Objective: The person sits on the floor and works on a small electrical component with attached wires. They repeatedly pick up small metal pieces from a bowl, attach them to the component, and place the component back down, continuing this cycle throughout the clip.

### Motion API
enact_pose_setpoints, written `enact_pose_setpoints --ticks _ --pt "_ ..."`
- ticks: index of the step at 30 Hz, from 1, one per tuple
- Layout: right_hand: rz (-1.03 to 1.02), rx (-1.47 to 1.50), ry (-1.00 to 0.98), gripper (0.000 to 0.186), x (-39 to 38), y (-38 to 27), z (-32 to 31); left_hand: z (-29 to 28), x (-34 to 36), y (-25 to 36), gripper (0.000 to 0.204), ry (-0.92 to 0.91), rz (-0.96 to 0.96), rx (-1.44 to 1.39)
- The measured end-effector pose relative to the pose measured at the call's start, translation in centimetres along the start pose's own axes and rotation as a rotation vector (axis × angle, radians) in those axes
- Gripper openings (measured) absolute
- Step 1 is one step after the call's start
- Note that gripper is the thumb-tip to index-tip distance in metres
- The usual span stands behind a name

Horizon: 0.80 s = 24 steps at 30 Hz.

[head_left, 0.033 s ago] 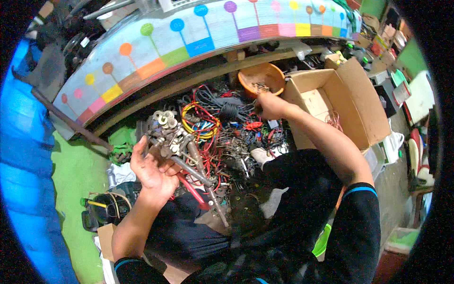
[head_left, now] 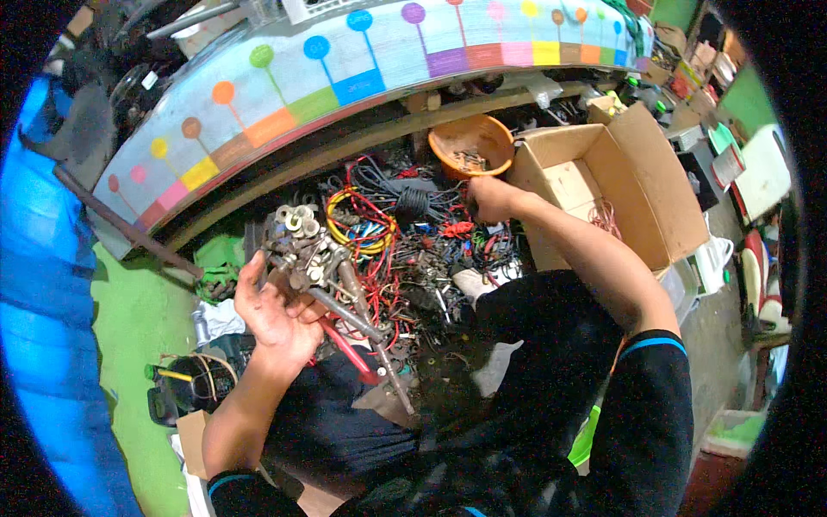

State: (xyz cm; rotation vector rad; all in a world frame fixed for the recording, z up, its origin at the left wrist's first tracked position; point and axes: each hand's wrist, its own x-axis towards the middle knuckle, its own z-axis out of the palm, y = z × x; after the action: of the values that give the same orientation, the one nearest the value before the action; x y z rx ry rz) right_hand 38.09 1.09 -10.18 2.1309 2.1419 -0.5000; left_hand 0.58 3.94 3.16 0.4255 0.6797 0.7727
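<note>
My left hand [head_left: 280, 317] is cupped, palm up, under a heaped bunch of metal hardware [head_left: 297, 246]: pale washers, bolts and other small parts. Below the heap, grey metal rods [head_left: 349, 312] slant down to the right, beside a red handle [head_left: 351, 351]; whether the hand grips these is hidden. My right hand [head_left: 494, 200] is closed, knuckles up, just below an orange bowl [head_left: 444, 153] with small metal pieces inside. Something dark shows at its fingertips, too small to name. Coiled yellow, red and black wires [head_left: 366, 233] lie between both hands.
An open cardboard box [head_left: 659, 194] stands right of the bowl, reddish wire inside. Mixed small scrap [head_left: 431, 276] covers the floor before my legs. A painted panel with coloured squares [head_left: 293, 77] runs along the far side. A dark rod [head_left: 129, 226] leans at the left.
My right hand has moved slightly down and away from the orange bowl. The whole view has shifted a little; my left hand stays under the hardware.
</note>
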Motion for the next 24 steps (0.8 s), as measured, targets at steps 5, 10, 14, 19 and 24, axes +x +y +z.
enact_pose_setpoints --ticks 5,10,14,19,24 --pt "0.425 0.1 0.414 0.025 -0.2 5.5 -1.2 1.0 0.2 -0.8 0.042 0.036 -0.001 0.039" --pt "0.162 0.362 0.804 0.029 -1.1 0.2 -5.8 1.3 -0.1 -0.6 0.04 0.088 0.002 0.03" --pt "-0.321 0.895 0.403 0.024 -4.4 -10.8 -9.5 0.9 -0.2 0.0 0.042 0.048 -0.031 0.021" --pt "-0.417 1.132 0.2 0.025 -7.6 -16.9 -11.0 1.9 0.1 -0.8 0.052 0.152 -0.009 0.047" --pt "-0.403 1.176 0.304 0.025 -6.9 -17.7 -9.7 2.4 -0.1 -1.1 0.05 0.028 -0.01 0.081"
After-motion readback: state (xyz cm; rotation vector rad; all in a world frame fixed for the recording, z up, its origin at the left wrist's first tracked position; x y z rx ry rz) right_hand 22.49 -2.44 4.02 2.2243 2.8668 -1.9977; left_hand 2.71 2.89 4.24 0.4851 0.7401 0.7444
